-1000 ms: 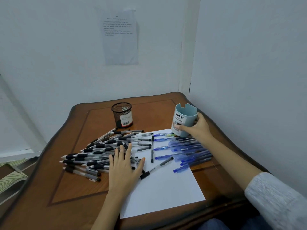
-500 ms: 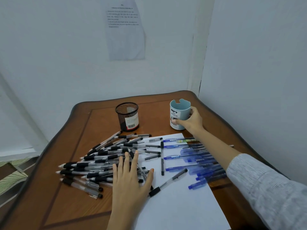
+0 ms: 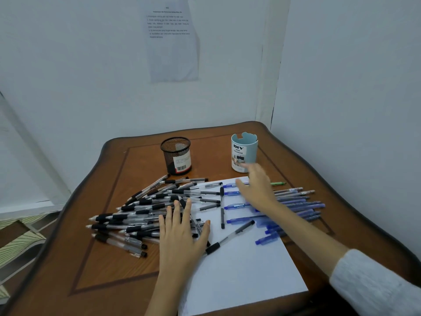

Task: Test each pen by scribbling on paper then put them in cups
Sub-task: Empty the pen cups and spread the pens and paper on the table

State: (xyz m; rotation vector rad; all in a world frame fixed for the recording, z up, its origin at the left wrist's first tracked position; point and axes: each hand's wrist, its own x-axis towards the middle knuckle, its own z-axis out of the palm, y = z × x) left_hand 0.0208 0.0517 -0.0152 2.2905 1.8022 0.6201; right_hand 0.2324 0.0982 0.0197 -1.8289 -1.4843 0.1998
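Flat left hand (image 3: 181,236) rests on black pens (image 3: 136,201).

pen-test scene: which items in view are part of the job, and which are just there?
Job:
black pens
blue pens
white paper
black mesh cup
blue organizer cup
left hand, flat on the black pens
right hand, over the blue pens

Just there:
printed sheet on the wall
green pen-like item beside the paper, possibly another pen

The right hand (image 3: 256,190) is blurred; wall notice (image 3: 173,39) illegible.
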